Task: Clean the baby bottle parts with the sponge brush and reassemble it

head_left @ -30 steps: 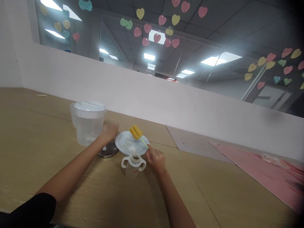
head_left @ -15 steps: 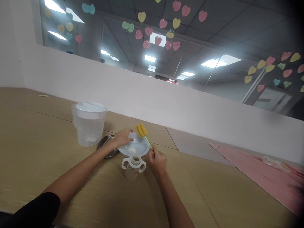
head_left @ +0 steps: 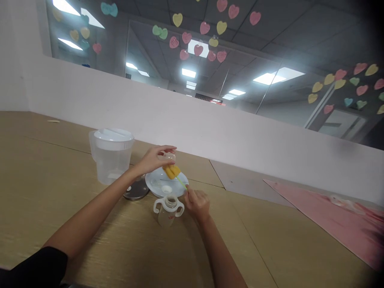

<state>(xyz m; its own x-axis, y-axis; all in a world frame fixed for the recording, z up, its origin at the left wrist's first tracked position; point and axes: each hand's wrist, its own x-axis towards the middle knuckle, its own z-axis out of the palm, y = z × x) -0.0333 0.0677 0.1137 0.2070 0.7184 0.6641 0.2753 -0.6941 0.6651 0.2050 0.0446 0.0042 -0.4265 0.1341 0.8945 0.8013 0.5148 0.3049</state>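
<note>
My left hand (head_left: pixel 152 159) is closed around a clear bottle cap (head_left: pixel 170 157), held above the white bowl (head_left: pixel 180 192). In my right hand (head_left: pixel 198 204) is the thin green handle of a sponge brush (head_left: pixel 172 172). Its yellow sponge head is just under the cap; whether it enters the cap I cannot tell. A small white ring-like piece (head_left: pixel 167 189) lies in the bowl. In front of the bowl stands an open, clear baby bottle (head_left: pixel 167 217) with two white handles, upright and touched by neither hand.
A clear lidded pitcher (head_left: pixel 113 162) stands to the left at the back. Between it and the bowl lies a dark round metal dish (head_left: pixel 137 193), partly behind my left forearm. A pink sheet (head_left: pixel 324 220) lies on the table at right, and a low white wall (head_left: pixel 186 120) runs along the back.
My left hand has risen from the bowl with the clear cap in it. The brush head has tipped down and left to meet the cap. The bottle has stayed put.
</note>
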